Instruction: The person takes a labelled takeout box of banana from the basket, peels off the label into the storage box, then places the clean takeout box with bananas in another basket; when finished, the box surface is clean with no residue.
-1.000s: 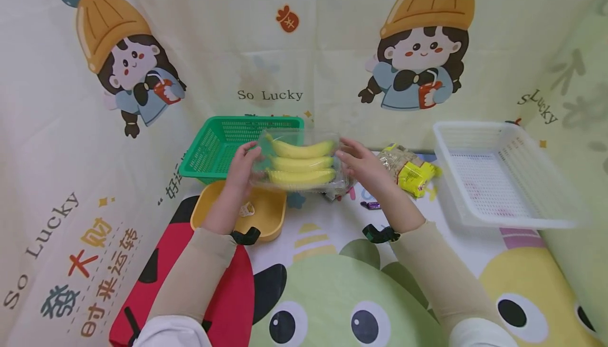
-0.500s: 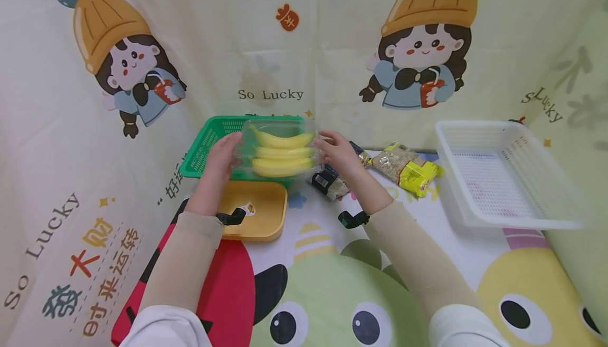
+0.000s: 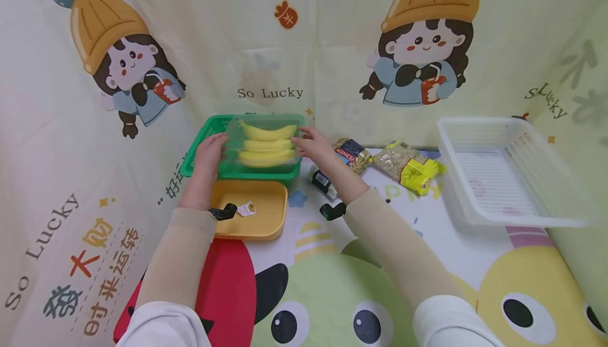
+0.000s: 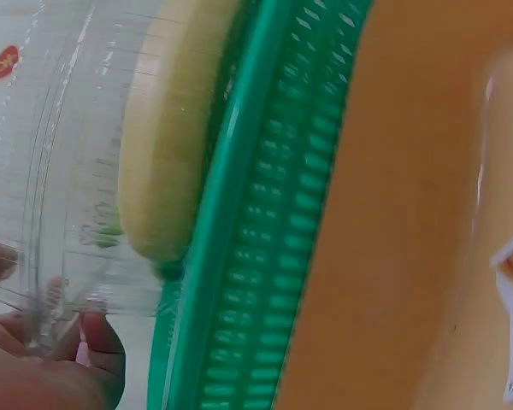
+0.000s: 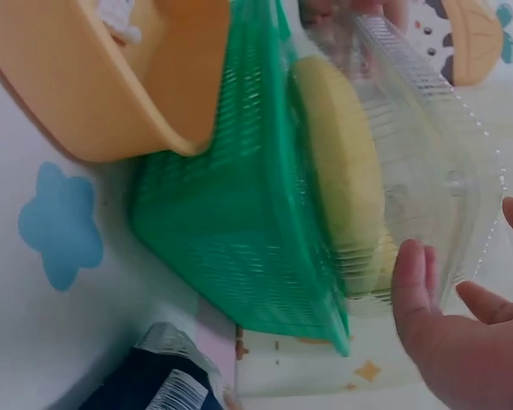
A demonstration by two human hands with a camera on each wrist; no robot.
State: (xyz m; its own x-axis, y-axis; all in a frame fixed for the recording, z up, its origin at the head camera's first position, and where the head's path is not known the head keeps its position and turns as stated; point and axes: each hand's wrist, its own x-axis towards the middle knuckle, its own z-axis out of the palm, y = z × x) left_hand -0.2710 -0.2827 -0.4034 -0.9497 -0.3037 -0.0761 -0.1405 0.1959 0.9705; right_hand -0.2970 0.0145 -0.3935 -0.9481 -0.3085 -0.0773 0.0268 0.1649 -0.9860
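Between my two hands is a clear plastic box [image 3: 233, 131] with three yellow bananas [image 3: 267, 145] inside. It is over the green basket [image 3: 201, 165], close above its rim, and partly hides the basket's inside. My left hand [image 3: 209, 152] grips the box's left end; in the left wrist view its fingers wrap the clear edge. At the other end my right hand [image 3: 317, 145] holds the box. The right wrist view has the right thumb [image 5: 417, 290] against the clear plastic, with other fingers on the far side.
In front of the basket stands an orange tub [image 3: 266, 220] with a small paper label [image 3: 246, 209] in it. Several food packets, one a yellow-ended bag [image 3: 404, 165], lie by my right forearm. A white perforated basket [image 3: 494, 178] is at the right. Printed cloth hangs behind.
Both hands have carried the banana box left and slightly away from me, from beside the green basket to over it. The packets behind my right hand show more.
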